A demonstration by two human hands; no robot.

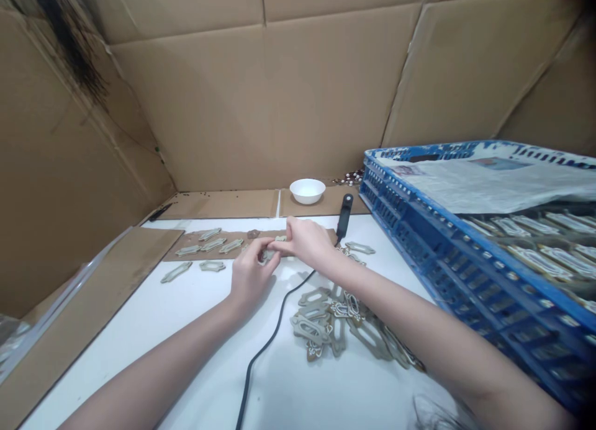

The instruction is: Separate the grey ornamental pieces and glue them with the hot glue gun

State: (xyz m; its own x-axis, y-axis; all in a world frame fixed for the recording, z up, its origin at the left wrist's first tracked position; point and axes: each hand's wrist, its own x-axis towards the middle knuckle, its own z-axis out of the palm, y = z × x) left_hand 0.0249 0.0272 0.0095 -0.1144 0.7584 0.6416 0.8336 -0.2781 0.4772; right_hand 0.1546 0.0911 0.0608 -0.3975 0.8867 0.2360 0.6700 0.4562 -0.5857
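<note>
My left hand (251, 272) and my right hand (307, 241) meet over the far side of the white table, fingers bent in a pinch. Between their fingertips shows part of a pale grey frame-shaped plate (268, 255), mostly hidden by the fingers. Similar plates with an elongated opening lie left of my hands, some on a brown cardboard strip (179, 247), such as one plate (231, 246), and others on the white surface. Under my right forearm is a loose pile of these plates (316, 321), several with white scrollwork showing.
A white bowl (307, 191) stands behind my hands. Right of it are a black handheld tool (344, 216) and its black cable (274, 334), which runs toward me. A blue crate (400, 231) with paper and rows of plates fills the right side. Cardboard walls (326, 95) enclose the back.
</note>
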